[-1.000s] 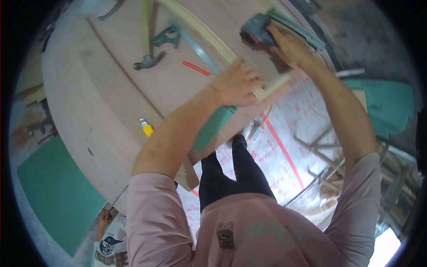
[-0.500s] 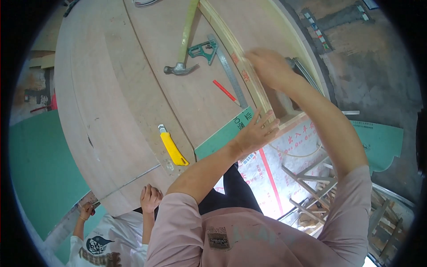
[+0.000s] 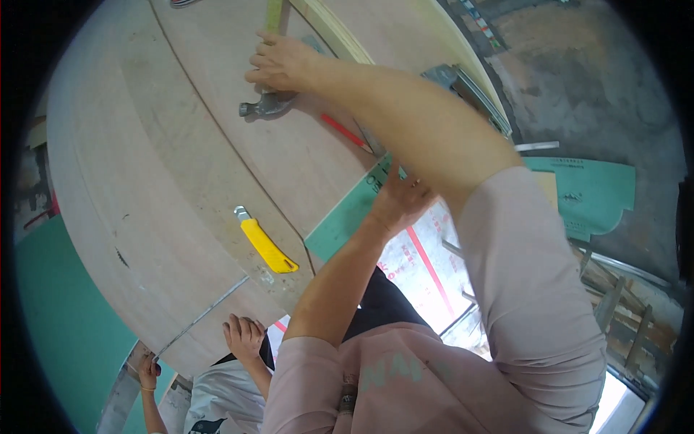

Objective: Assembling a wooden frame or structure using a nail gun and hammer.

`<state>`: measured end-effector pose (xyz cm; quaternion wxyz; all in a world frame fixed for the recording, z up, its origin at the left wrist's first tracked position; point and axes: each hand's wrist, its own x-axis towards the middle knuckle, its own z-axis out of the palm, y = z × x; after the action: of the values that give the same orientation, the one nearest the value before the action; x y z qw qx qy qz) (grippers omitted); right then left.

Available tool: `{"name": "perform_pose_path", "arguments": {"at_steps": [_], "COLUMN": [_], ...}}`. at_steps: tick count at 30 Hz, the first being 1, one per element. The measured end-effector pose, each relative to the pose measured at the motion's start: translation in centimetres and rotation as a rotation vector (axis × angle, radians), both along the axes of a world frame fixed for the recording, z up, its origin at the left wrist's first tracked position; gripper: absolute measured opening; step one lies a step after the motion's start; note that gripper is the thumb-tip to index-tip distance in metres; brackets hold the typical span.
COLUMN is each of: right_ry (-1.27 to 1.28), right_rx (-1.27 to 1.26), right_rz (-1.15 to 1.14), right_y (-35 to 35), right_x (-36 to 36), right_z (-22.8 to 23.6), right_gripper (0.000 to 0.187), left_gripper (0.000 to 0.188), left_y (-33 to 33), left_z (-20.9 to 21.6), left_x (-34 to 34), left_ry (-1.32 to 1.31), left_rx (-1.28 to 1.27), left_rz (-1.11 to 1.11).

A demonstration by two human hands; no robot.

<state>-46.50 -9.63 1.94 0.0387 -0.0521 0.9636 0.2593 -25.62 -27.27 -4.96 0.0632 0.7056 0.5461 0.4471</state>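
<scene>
My right hand (image 3: 284,64) is wrapped round the yellow handle of a claw hammer (image 3: 269,108), close above its steel head, as it lies on the plywood. My left hand (image 3: 402,198) rests with fingers stretched on the end of a green board strip (image 3: 338,215), partly hidden by my right forearm. A red pencil (image 3: 345,133) lies between the hammer and that strip. Most of the combination square is covered by my right hand and arm. Nearer me, a yellow utility knife (image 3: 266,244) lies on the board.
A pale wooden batten frame (image 3: 334,30) runs along the far right of the plywood, with metal rails (image 3: 477,98) inside it. At lower left another person's hand (image 3: 244,337) rests by the board edge. A green panel (image 3: 582,195) lies on the right.
My right hand has moved left from the batten frame to the hammer and closed round its handle. My left hand stays near the green strip's end. The view has shifted a little.
</scene>
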Motion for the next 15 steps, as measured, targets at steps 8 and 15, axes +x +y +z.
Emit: {"name": "perform_pose_path", "arguments": {"at_steps": [8,15], "right_ry": [0.138,0.197], "right_rx": [-0.023,-0.26], "right_rz": [0.071,-0.669], "right_y": [-0.5,4.4], "right_x": [10.3,29.4], "right_z": [13.5,27.4], "right_gripper": [0.012,0.026], "left_gripper": [0.018,0.034], "left_y": [0.0,0.3], "left_z": [0.2,1.1], "left_x": [-0.6,-1.5], "left_ry": [0.213,0.267], "left_rx": [0.075,0.097], "left_rz": [0.022,-0.041]}}
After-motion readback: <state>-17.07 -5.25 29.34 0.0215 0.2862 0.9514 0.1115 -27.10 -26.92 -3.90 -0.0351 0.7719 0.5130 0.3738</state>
